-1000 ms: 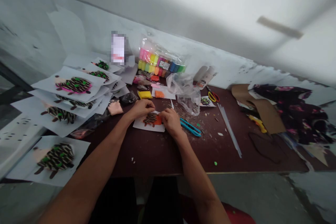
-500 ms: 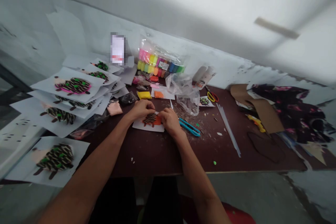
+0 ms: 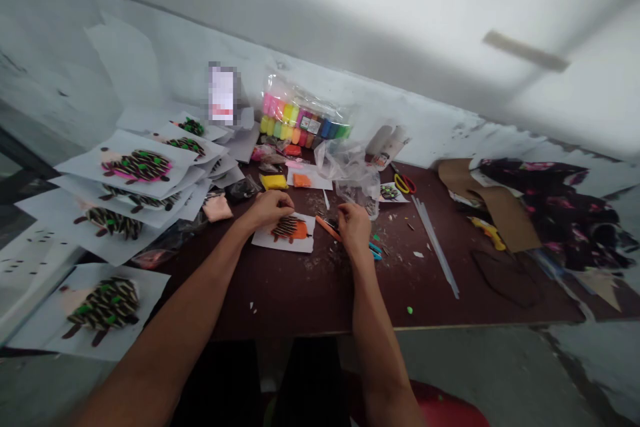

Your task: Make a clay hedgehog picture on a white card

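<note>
My left hand (image 3: 267, 208) rests at the upper left edge of a white card (image 3: 265, 240), its fingers close to a striped figure of orange and dark clay (image 3: 290, 229). It holds nothing that I can see. My right hand (image 3: 354, 227) is off the card to the right, pinching the end of a thin orange strip (image 3: 327, 228) that points back towards the card. Under that hand, a blue utility knife (image 3: 375, 251) lies mostly hidden on the dark red table (image 3: 280, 300).
Several sheets with finished clay hedgehogs (image 3: 135, 170) are piled at the left. Behind my hands are a bag of coloured clay tubs (image 3: 305, 117), a crumpled plastic bag (image 3: 353, 177) and a yellow clay packet (image 3: 274, 181). Scissors (image 3: 404, 183) and brown cardboard (image 3: 500, 210) lie to the right.
My right hand has moved off the card to the right and now holds the orange strip. It covers most of the blue knife. My left hand has barely moved.
</note>
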The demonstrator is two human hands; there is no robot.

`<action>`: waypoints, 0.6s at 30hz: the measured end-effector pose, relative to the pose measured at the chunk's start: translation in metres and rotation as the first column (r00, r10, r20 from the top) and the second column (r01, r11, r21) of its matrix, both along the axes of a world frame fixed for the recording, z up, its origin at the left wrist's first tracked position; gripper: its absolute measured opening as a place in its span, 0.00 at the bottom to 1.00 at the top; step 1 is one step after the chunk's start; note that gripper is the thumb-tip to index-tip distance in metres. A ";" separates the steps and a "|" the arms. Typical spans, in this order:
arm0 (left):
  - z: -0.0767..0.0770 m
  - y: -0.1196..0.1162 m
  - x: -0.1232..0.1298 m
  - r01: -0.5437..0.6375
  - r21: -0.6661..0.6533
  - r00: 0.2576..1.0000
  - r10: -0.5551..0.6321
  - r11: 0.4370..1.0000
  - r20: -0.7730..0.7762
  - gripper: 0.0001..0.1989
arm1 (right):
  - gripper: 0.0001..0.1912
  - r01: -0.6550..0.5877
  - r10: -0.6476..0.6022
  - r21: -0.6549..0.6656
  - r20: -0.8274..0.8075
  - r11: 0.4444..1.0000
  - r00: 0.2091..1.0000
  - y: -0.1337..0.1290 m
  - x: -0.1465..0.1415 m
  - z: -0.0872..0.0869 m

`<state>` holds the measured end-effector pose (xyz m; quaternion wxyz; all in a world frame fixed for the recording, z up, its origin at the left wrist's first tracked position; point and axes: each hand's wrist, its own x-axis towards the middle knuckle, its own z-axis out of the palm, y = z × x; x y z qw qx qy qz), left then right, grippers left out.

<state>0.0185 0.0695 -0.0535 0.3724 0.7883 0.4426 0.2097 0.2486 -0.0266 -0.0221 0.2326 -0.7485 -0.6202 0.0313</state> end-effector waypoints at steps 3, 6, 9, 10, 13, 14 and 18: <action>-0.002 0.001 0.000 -0.006 0.004 1.000 0.006 1.000 -0.012 0.08 | 0.10 0.080 -0.080 -0.042 0.008 0.996 0.997 0.000 0.014 -0.002; -0.002 0.001 0.000 -0.023 0.000 1.000 0.023 1.000 -0.013 0.09 | 0.10 0.003 -0.003 -0.009 -0.020 1.000 1.000 0.002 0.016 -0.007; -0.002 0.000 0.000 -0.020 0.021 1.000 0.021 1.000 -0.016 0.09 | 0.11 -0.110 0.111 0.034 -0.048 0.993 0.993 0.008 0.009 -0.012; -0.002 0.000 0.000 -0.018 0.024 1.000 0.018 1.000 -0.019 0.09 | 0.10 -0.132 0.134 0.035 -0.053 0.991 0.990 0.010 0.005 -0.012; 0.000 -0.001 0.000 -0.021 0.023 0.999 0.021 1.000 -0.027 0.09 | 0.08 -0.148 0.148 -0.001 -0.049 0.989 0.988 0.016 -0.005 -0.011; 0.001 -0.001 0.001 -0.024 0.022 0.999 0.025 0.999 -0.028 0.09 | 0.08 -0.146 0.145 -0.024 -0.042 0.989 0.989 0.018 -0.008 -0.011; 0.000 -0.002 0.002 -0.030 0.019 0.999 0.031 0.999 -0.033 0.09 | 0.07 -0.148 0.147 -0.109 -0.016 0.983 0.989 0.022 -0.016 -0.009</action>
